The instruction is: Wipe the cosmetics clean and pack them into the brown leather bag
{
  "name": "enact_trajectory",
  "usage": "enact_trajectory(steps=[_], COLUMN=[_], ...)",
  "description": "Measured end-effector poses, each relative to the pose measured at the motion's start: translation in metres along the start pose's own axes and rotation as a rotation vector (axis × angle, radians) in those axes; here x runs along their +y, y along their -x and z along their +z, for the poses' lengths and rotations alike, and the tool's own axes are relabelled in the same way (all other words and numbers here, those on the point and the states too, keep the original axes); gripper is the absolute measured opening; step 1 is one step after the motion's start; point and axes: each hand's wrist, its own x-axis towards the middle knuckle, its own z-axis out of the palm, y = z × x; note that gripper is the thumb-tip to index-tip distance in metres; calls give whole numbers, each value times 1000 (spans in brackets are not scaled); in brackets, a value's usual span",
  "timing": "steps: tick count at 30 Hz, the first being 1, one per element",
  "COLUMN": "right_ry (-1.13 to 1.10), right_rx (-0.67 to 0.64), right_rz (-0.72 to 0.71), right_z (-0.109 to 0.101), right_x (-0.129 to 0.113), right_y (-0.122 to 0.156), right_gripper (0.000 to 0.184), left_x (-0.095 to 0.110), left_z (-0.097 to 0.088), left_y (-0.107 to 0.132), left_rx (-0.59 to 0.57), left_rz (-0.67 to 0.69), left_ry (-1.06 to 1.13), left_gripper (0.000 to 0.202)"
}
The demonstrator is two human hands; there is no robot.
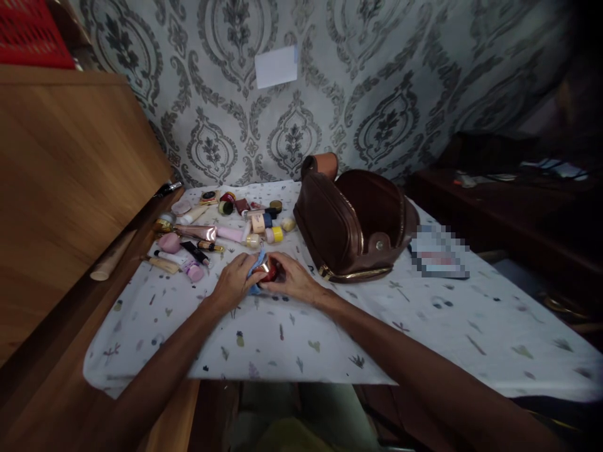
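Observation:
Over the middle of the table, my left hand [234, 280] is closed on a blue cloth [255, 289], pressing it against a small shiny red container [269, 270]. From the other side my right hand [296, 278] grips the same container, its fingers wrapped round it. The container's exact kind is partly hidden by my fingers. Just beyond my left hand lie several cosmetics, among them a pink tube [230, 233], a yellow-capped jar [274, 235] and a purple-capped bottle [193, 271]. A brown leather bag [330, 220] stands unzipped beyond my right hand.
The printed white cloth [282, 351] covers the table. A wooden cabinet [70, 188] borders the left side, with a red basket [35, 37] on top. To the right of the bag lies a blurred flat packet [439, 252]. Patterned wallpaper [211, 113] rises behind.

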Motion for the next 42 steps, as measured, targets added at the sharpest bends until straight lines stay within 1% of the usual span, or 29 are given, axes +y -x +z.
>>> enact_trajectory(steps=[2,5,7,9,11,14,17,19,21,23,25,26,28,31,34,38,42], right_ry=[22,13,-1,-5,-10,-32,-133,-255,-379,-468,-512,-519,-524,-490,-387,-301,-320], right_rx=[-23,-22,-3,8,2,-21,-28,-16,-9,5,26,28,14,-20,-39,-30,-15], right_rz=[30,49,13,-44,-87,-83,-3,80,163,208,216,215,212,199,169,150,190], right_z=[0,0,0,0,-1,-3,-2,-1,-1,-1,-1,-1,-2,-5,-12,-17,-17], right_x=[0,3,5,7,8,7,5,5,5,6,9,10,14,17,18,15,11], right_y=[1,2,2,2,1,0,0,1,0,-1,-3,-4,-5,-6,-5,-5,-5], right_gripper=[57,66,72,73,71,66,64,64,62,61,60,60,61,65,65,58,57], left_x=[0,2,3,4,5,3,-1,-4,-7,-9,-10,-11,-11,-10,-9,-7,-5], left_z=[0,-1,-1,0,1,2,0,-2,-4,-3,-1,0,2,3,3,6,9], left_y=[0,-1,-1,-1,-1,-2,-3,-5,-6,-7,-7,-6,-6,-5,-5,-3,-2], left_rx=[11,29,54,92,127,156,210,244,219,110,-4,-41,-61,-29,28,150,280], left_rz=[14,35,44,33,-13,-149,-253,-263,-229,-132,-16,25,55,45,57,99,124], left_ry=[24,109,175,223,253,319,456,546,578,551,489,459,411,364,327,299,266], left_gripper=[30,32,33,35,38,42,41,42,44,46,50,52,55,52,49,39,23])
